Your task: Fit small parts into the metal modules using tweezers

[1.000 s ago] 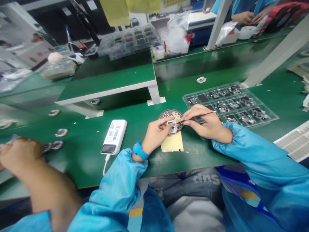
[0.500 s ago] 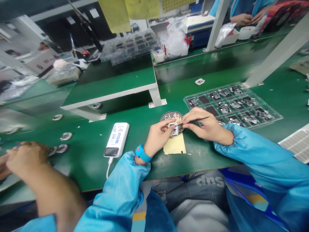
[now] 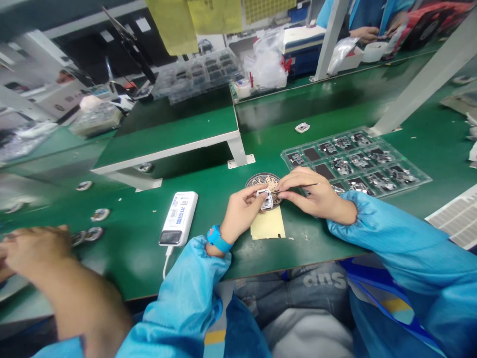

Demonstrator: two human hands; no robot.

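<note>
Frame center: left hand (image 3: 240, 211) is pinching a small white part (image 3: 266, 197); right hand (image 3: 311, 195) is gripping thin tweezers (image 3: 298, 187), tip touching the part, above the green counter (image 3: 208, 174).

Bare table (image 3: 212, 191) is left open between the power bank (image 3: 179, 218) and the left hand (image 3: 240, 214); behind, the way is blocked by a raised shelf (image 3: 167, 134).

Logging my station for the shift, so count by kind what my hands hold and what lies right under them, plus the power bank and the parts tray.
small white part, in left hand: 1
thin tool, in right hand: 1
round patterned disc: 1
yellow sheet: 1
white power bank: 1
clear parts tray: 1
Total: 6
</note>
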